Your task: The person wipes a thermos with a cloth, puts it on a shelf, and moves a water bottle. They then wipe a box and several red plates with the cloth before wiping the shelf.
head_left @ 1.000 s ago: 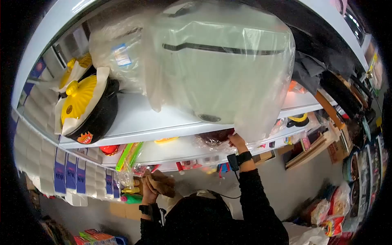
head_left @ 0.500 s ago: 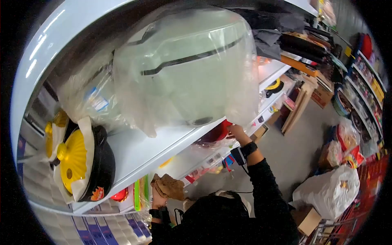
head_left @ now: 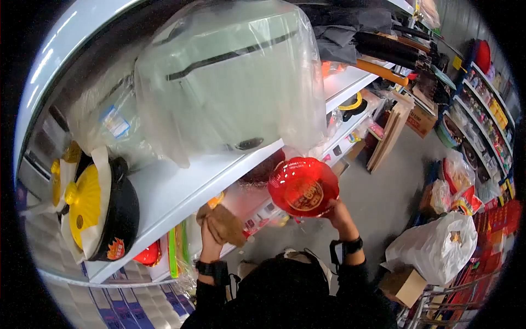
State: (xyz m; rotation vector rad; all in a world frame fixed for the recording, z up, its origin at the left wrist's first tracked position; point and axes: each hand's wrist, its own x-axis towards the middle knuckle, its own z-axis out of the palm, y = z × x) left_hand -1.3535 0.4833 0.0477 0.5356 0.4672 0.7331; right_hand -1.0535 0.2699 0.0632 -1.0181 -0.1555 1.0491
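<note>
My right hand point(head_left: 338, 211) grips the lower rim of a red plastic bowl point(head_left: 302, 187) with a gold round label, held in the air just off the shelf edge. My left hand point(head_left: 210, 237) clutches a brown cloth point(head_left: 224, 223) and presses it against the front edge of the white shelf point(head_left: 181, 189). Above both hands a large pale green appliance wrapped in clear plastic point(head_left: 230, 82) sits on that shelf. More wrapped red ware point(head_left: 263, 170) shows in the shelf level below, behind the bowl.
A black pot with a yellow lid point(head_left: 96, 211) stands at the shelf's left end. A white plastic bag point(head_left: 435, 247) and a cardboard box point(head_left: 402, 285) lie on the floor to the right. Packed shelves point(head_left: 487, 109) line the far right aisle.
My right hand has drawn the red bowl out from the lower shelf level into the open. The left hand with the cloth has risen to the shelf edge. The view swung right.
</note>
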